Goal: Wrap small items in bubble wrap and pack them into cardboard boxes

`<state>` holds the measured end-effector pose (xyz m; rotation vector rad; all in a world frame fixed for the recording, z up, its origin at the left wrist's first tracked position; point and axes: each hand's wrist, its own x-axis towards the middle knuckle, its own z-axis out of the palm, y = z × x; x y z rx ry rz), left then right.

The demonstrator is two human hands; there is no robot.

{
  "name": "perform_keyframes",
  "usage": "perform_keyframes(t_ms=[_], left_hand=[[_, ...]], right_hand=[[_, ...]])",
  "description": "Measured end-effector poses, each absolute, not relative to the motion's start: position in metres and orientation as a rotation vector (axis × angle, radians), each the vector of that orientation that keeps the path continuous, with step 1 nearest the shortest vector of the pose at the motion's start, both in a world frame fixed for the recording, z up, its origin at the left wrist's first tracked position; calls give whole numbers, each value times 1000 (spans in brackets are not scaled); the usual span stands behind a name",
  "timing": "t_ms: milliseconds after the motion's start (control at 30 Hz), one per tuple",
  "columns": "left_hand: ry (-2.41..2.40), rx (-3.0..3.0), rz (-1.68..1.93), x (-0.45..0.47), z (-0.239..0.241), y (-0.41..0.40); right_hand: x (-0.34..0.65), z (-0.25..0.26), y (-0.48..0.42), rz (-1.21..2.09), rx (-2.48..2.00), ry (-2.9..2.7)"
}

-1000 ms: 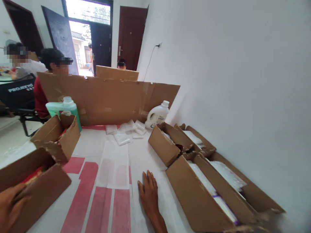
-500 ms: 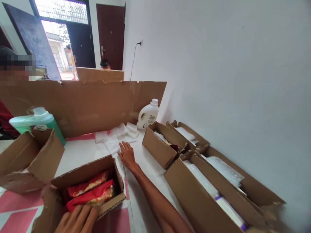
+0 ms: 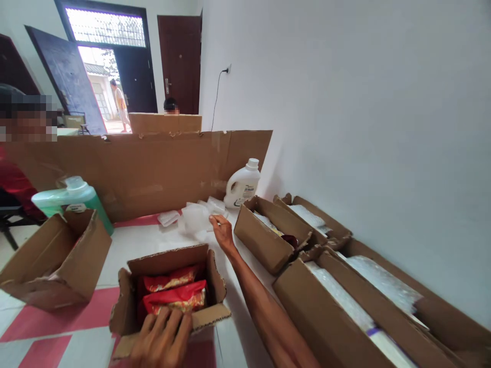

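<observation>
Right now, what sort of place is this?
Probably a simple indoor workroom: open cardboard boxes stand on a table, a cardboard screen crosses its far side, and an open door shows the outdoors.

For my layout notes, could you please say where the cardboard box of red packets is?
The cardboard box of red packets is low, left of centre in the head view, right of another box, with the left hand at its near edge.
</observation>
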<state>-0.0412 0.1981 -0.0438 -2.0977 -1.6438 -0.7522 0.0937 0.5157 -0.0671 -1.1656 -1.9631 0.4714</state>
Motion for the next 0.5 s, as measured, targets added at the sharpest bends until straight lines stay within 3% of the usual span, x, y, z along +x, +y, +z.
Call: perform_keyframes(t_ms=[333,500], left_hand=[[-1626,-2053,-517,-2,-7,215],[-1502,-2067,-905,6,7,197]], right_hand=[[193,23,443,321,-1101,-1497],[249,83,371,274,-1021,-1318]])
